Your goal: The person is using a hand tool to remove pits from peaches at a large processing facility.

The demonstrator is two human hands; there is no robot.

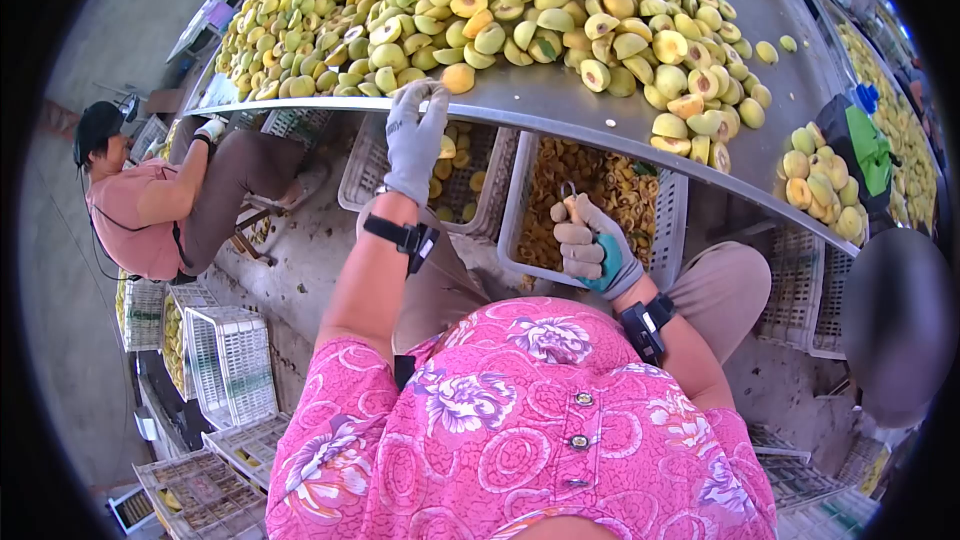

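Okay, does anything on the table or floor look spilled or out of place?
Slightly: two fruit pieces lie apart from the heap, small pale bits dot the bare metal table, and dark scraps litter the floor, like stray waste. The lens bends the view, so crate tilt is hard to judge.

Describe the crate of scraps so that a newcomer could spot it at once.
Start at the metal table heaped with cut fruit, then drop below its near edge. The scrap crate sits there, beneath the gloved right hand. Brownish-orange scraps fill it, while the neighbouring crate to its left holds rounded, yellow-green fruit.
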